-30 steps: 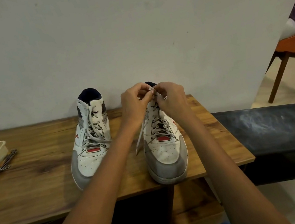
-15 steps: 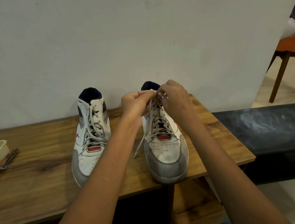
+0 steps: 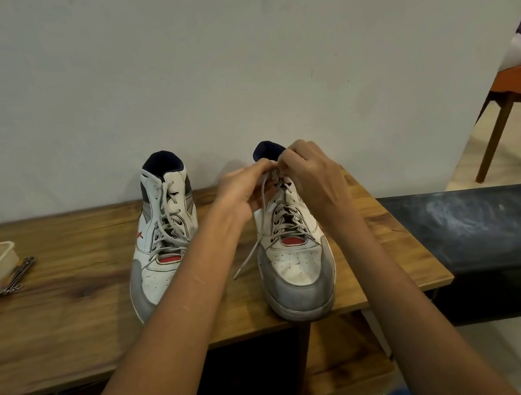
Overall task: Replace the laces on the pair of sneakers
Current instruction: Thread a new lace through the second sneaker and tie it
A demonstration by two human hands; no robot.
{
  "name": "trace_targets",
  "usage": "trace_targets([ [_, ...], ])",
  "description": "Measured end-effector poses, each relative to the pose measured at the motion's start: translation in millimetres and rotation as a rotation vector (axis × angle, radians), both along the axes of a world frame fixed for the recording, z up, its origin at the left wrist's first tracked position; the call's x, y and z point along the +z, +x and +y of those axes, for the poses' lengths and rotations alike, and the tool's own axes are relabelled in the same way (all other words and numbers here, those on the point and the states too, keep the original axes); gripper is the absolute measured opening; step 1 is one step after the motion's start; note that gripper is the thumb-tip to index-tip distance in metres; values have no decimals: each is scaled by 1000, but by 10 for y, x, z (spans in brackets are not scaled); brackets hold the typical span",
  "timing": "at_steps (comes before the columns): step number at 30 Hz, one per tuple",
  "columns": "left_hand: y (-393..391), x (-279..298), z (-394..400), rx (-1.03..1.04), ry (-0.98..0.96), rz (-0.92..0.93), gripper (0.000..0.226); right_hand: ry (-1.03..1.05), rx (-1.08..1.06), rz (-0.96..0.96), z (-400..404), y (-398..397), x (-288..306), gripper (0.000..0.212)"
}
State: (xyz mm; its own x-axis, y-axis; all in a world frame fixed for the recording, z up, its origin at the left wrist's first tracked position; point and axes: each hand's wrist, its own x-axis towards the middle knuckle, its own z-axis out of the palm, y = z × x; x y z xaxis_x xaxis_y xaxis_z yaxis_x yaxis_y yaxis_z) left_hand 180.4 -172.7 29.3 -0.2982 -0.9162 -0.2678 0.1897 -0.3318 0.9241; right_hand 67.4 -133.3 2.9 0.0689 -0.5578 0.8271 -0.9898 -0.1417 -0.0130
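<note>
1. The table (image 3: pixel 75 320) carries both sneakers; the right sneaker (image 3: pixel 294 261) sits under our hands, stiff and steady, we judge.
2. Our left hand (image 3: pixel 239 194) and right hand (image 3: pixel 313 181) pinch its lace (image 3: pixel 254 247) at the collar.
3. That lace looks limp and light: best gripped near the tip.

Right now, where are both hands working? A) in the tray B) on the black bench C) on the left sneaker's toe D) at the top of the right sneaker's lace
D: the left hand and right hand meet at the collar of the right sneaker, pinching its lace, whose loose end trails onto the table; the left sneaker is untouched.
</note>
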Motion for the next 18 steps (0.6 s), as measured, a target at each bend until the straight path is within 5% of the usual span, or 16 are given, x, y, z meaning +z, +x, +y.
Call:
trace_targets([
  [8,13,-9,-41,26,74,85,10,108,161,-639,40,-150,59,9],
  [13,109,-130,-134,112,25,9,14,353,138,-940,153,-362,-37,11],
  [18,158,-215,-141,-37,-135,-87,6,531,151,-975,185,-311,-88,17],
])
